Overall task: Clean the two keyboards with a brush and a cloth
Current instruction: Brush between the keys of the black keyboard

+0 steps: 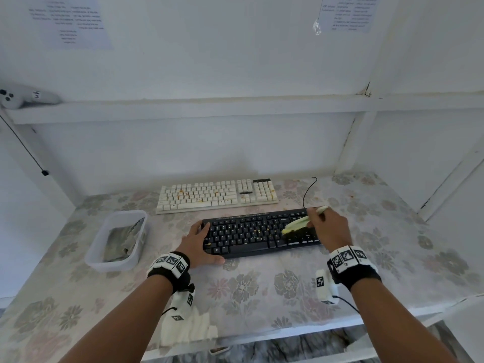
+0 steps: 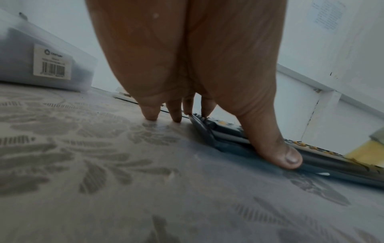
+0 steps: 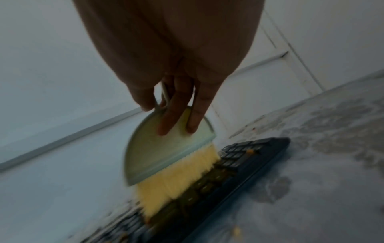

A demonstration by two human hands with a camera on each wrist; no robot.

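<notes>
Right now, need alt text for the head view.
The right hand sweeps a brush over a crumb-strewn black keyboard while the left hand steadies it; a white keyboard lies behind.

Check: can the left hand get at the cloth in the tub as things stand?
Probably yes. The left hand only steadies the black keyboard with straight fingers, and the open-topped tub holding the cloth sits just to its left, nothing between them.
</notes>
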